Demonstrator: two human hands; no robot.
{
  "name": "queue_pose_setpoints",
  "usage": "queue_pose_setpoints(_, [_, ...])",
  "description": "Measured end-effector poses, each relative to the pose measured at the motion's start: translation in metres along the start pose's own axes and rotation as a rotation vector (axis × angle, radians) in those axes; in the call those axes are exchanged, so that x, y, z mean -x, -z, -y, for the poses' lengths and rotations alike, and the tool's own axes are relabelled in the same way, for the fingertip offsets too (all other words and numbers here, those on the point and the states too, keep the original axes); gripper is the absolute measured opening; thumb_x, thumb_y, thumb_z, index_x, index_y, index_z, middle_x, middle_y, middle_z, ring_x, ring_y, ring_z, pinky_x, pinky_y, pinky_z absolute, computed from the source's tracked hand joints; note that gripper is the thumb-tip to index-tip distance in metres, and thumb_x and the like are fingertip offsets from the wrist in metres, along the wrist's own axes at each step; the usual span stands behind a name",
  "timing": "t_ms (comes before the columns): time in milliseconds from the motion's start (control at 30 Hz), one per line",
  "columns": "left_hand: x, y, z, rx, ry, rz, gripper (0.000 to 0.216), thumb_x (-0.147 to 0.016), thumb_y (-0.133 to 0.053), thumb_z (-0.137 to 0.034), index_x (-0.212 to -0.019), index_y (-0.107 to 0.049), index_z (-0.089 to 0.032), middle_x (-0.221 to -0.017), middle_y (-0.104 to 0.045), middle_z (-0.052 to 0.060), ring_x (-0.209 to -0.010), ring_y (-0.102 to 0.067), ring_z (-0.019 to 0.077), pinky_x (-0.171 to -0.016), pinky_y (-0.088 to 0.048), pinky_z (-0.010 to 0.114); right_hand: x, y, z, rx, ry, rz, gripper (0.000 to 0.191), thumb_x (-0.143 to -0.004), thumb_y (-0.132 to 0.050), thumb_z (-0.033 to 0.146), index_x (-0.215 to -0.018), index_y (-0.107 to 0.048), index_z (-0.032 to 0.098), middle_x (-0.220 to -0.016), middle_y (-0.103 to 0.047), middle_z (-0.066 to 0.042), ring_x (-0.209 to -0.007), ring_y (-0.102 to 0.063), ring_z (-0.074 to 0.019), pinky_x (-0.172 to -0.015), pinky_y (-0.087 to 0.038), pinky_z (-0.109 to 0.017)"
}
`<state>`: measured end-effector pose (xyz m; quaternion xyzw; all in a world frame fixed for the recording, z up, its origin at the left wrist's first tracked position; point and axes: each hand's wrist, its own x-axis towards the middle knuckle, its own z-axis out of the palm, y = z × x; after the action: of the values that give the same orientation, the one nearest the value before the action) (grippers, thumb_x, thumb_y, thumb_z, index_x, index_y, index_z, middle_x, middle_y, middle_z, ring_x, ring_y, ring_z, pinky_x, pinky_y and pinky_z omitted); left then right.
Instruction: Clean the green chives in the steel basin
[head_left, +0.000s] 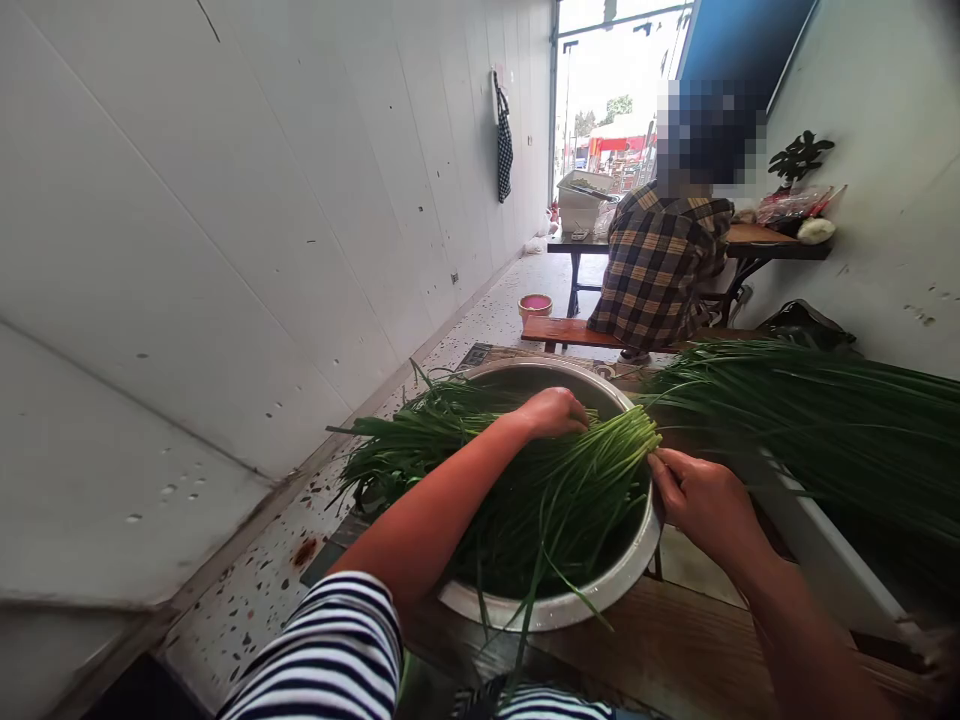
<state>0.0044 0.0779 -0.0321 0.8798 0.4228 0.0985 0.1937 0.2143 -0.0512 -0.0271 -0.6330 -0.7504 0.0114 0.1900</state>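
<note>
A large metal basin (559,612) stands in front of me, filled with long green garlic chives (592,470). Their pale cut ends point right, and the leafy ends spill over the left rim. My left hand (553,412) reaches across the basin, its fingers curled down around the upper chives. At the right rim, my right hand (697,490) is closed, thumb and forefinger pinching at the pale stem ends. Some of its fingers are hidden from view.
More long chives (840,430) lie piled over a white container (832,550) at the right. Ahead, a person in a plaid shirt (660,265) sits on a wooden bench (562,332) at a table (765,238). A pink bucket (535,305) stands on the floor; a white wall (225,250) runs along the left.
</note>
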Motion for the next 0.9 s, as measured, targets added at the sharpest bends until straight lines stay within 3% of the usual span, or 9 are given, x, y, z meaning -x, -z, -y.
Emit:
queue_pose_setpoints(133, [0.002, 0.002, -0.009, -0.1, 0.066, -0.013, 0.021, -0.071, -0.062, -0.028, -0.088, -0.074, -0.026, -0.107, -0.062, 0.006, -0.104, -0.054, 0.0258, -0.089, -0.041, 0.037, 0.001, -0.002, 0.0, -0.002, -0.001, -0.032, 0.036, -0.088, -0.037, 0.039, -0.075, -0.065, 0.02, -0.066, -0.068, -0.005, -0.058, -0.059, -0.0184, -0.054, -0.03, -0.026])
queue_pose_setpoints(300, [0.001, -0.004, -0.018, -0.033, 0.118, -0.043, 0.019, -0.07, -0.062, -0.022, -0.084, -0.074, -0.022, -0.095, -0.066, 0.007, -0.09, -0.059, 0.0214, -0.084, -0.044, 0.03, 0.0, -0.003, 0.001, -0.012, 0.022, -0.048, 0.039, -0.088, -0.036, 0.04, -0.072, -0.065, 0.02, -0.061, -0.066, -0.004, -0.053, -0.056, -0.0174, -0.051, -0.03, -0.026])
queue_pose_setpoints(500, [0.001, -0.001, -0.023, 0.064, 0.129, -0.114, 0.014, -0.07, -0.06, -0.014, -0.072, -0.073, -0.018, -0.085, -0.069, 0.009, -0.085, -0.063, 0.0221, -0.083, -0.045, 0.031, 0.0, -0.004, 0.0, -0.026, 0.037, -0.081, 0.039, -0.088, -0.036, 0.04, -0.074, -0.066, 0.02, -0.062, -0.066, -0.005, -0.054, -0.057, -0.0172, -0.052, -0.031, -0.026])
queue_pose_setpoints(667, [0.001, 0.003, -0.018, 0.492, 0.217, -0.287, 0.015, -0.078, -0.051, -0.01, -0.082, -0.065, -0.012, -0.073, -0.069, 0.007, -0.065, -0.063, 0.0146, -0.069, -0.049, 0.027, 0.0, -0.006, 0.0, -0.015, 0.042, -0.095, 0.041, -0.089, -0.035, 0.04, -0.074, -0.066, 0.02, -0.06, -0.066, -0.005, -0.055, -0.058, -0.0176, -0.052, -0.031, -0.026])
queue_pose_setpoints(767, [0.001, 0.003, -0.017, 0.798, 0.277, -0.275, 0.013, -0.08, -0.05, -0.01, -0.089, -0.06, -0.011, -0.064, -0.066, 0.003, -0.051, -0.058, 0.0097, -0.058, -0.047, 0.023, 0.0, -0.006, 0.002, -0.026, 0.046, -0.111, 0.041, -0.089, -0.034, 0.039, -0.074, -0.067, 0.02, -0.06, -0.066, -0.004, -0.054, -0.057, -0.0174, -0.052, -0.031, -0.026])
queue_pose_setpoints(900, [0.001, 0.0, -0.022, 1.022, 0.284, -0.302, 0.007, -0.077, -0.055, -0.01, -0.081, -0.061, -0.009, -0.062, -0.065, 0.002, -0.05, -0.055, 0.0066, -0.055, -0.044, 0.02, 0.0, -0.005, 0.004, -0.054, 0.06, -0.123, 0.04, -0.09, -0.035, 0.039, -0.073, -0.066, 0.019, -0.058, -0.064, -0.004, -0.053, -0.056, -0.0164, -0.053, -0.031, -0.025])
